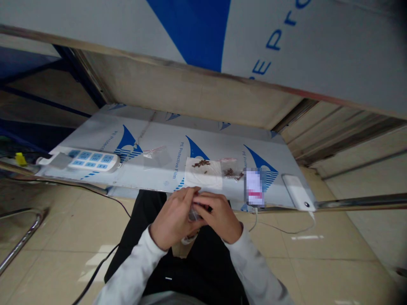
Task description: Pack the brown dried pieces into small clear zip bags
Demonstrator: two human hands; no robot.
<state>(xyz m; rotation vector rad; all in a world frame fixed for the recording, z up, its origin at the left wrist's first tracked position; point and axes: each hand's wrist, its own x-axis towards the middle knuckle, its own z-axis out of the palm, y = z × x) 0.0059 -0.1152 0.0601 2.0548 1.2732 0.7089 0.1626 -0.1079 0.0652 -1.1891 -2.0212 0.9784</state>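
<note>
My left hand (pixel 173 218) and my right hand (pixel 219 216) meet just below the front edge of the film-covered table (pixel 152 127), over my lap. Both pinch a small clear plastic bag (pixel 194 214) held between the fingers; what is inside it is hidden. On the table right above my hands lies a white sheet of paper (pixel 203 176) with several small dark brown pieces (pixel 201 163) on it. To its right is another clear bag with brown pieces (pixel 232 171).
A white power strip (pixel 92 160) with blue sockets lies at the table's left, its cable running down to the tiled floor. An empty clear bag (pixel 155 154) lies mid-table. A phone (pixel 254 186) and a white power bank (pixel 297 190) sit at the right front edge.
</note>
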